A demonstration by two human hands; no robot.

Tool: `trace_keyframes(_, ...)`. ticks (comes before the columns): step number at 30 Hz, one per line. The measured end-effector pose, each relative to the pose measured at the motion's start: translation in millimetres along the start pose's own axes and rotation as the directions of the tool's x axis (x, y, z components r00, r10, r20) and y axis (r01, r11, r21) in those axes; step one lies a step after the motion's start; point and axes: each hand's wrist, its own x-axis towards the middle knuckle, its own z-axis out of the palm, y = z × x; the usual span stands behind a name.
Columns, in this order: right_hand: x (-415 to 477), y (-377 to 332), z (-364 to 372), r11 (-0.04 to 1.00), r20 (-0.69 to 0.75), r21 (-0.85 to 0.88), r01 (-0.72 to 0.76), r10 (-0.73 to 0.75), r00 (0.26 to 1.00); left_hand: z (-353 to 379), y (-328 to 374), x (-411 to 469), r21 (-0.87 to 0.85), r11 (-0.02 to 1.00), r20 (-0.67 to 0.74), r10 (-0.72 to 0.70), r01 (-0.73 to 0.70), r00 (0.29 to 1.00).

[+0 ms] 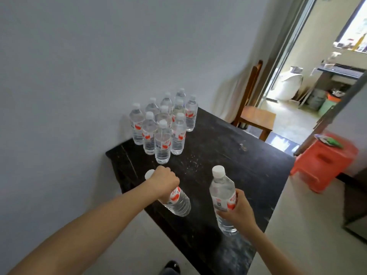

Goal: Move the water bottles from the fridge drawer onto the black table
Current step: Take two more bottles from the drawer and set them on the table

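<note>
Ten standing bottles [162,141] cluster at the far corner of the black desk [228,155] by the wall [79,76]; we count them by their caps, since the rear ones overlap and blur. Two more are held. The left hand [165,181] has its fingers wrapped round a tilted bottle [178,202], hiding its neck. The right hand [238,212] grips an upright bottle [221,192] over the desk. All are clear, white-capped and red-labelled.

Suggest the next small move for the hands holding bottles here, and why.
Probably stand the tilted water bottle in the left hand on the black table beside the standing bottles. It is nearest that group; the right hand holds a second bottle farther off.
</note>
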Motion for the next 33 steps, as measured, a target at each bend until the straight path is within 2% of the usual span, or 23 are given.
trace_keyframes(9, 97, 9, 6, 0.982, -0.030, 0.155, -0.112, 0.117, 0.993, -28, -10, 124, 0.258, 0.945, 0.136, 0.171, -0.201, 0.976)
trace_keyframes(14, 119, 11, 5, 0.969, -0.065, 0.204, -0.137, 0.153, 0.986, -33, 19, 151, 0.488, 0.791, 0.240, 0.286, -0.370, 0.928)
trace_keyframes(16, 122, 13, 4, 0.966, -0.080, 0.213, -0.144, 0.164, 0.983, -28, 32, 155, 0.580, 0.704, 0.287, 0.293, -0.409, 0.912)
trace_keyframes(18, 123, 16, 3, 0.964, -0.094, 0.221, -0.151, 0.175, 0.980, -26, 36, 147, 0.622, 0.664, 0.281, 0.305, -0.415, 0.910)
trace_keyframes(19, 123, 18, 2, 0.961, -0.099, 0.230, -0.154, 0.181, 0.979, -27, 31, 138, 0.616, 0.684, 0.203, 0.343, -0.391, 0.917)
trace_keyframes(20, 122, 20, 3, 0.959, -0.104, 0.234, -0.157, 0.185, 0.977, -27, 24, 129, 0.598, 0.728, 0.025, 0.402, -0.336, 0.915)
trace_keyframes(21, 122, 22, 3, 0.961, -0.106, 0.231, -0.155, 0.184, 0.977, -22, 14, 122, 0.557, 0.797, -0.238, 0.424, -0.235, 0.874)
trace_keyframes(22, 122, 24, 3, 0.960, -0.104, 0.230, -0.160, 0.187, 0.977, -12, 5, 117, 0.416, 0.899, -0.498, 0.351, -0.137, 0.793)
trace_keyframes(23, 122, 24, 3, 0.959, -0.098, 0.233, -0.162, 0.189, 0.977, -3, -2, 110, 0.156, 0.985, -0.697, 0.166, -0.078, 0.698)
trace_keyframes(24, 122, 24, 3, 0.957, -0.093, 0.237, -0.167, 0.193, 0.977, 5, -6, 103, -0.150, 0.987, -0.747, -0.076, -0.056, 0.660)
trace_keyframes(25, 123, 24, 4, 0.954, -0.096, 0.245, -0.172, 0.200, 0.975, 13, -7, 98, -0.458, 0.888, -0.675, -0.318, -0.040, 0.666)
trace_keyframes(26, 124, 23, 3, 0.954, -0.097, 0.246, -0.173, 0.201, 0.975, 21, -4, 95, -0.731, 0.682, -0.486, -0.501, -0.018, 0.716)
trace_keyframes(27, 126, 24, 4, 0.953, -0.098, 0.245, -0.176, 0.205, 0.974, 31, 3, 97, -0.905, 0.425, -0.271, -0.570, -0.003, 0.776)
trace_keyframes(28, 127, 23, 4, 0.953, -0.099, 0.243, -0.178, 0.207, 0.973, 38, 12, 99, -0.979, 0.204, -0.121, -0.568, -0.003, 0.814)
trace_keyframes(29, 130, 21, 4, 0.954, -0.104, 0.240, -0.181, 0.210, 0.972, 44, 20, 103, -0.998, 0.054, -0.046, -0.551, -0.020, 0.833)
trace_keyframes(30, 132, 19, 3, 0.955, -0.106, 0.237, -0.181, 0.211, 0.972, 45, 26, 106, -0.999, -0.029, -0.004, -0.545, -0.024, 0.838)
trace_keyframes(31, 134, 18, 4, 0.956, -0.110, 0.231, -0.182, 0.212, 0.971, 46, 32, 109, -0.997, -0.070, 0.026, -0.550, -0.016, 0.835)
trace_keyframes(33, 138, 15, 4, 0.957, -0.122, 0.222, -0.186, 0.217, 0.969, 45, 36, 114, -0.995, -0.100, 0.053, -0.577, -0.006, 0.815)
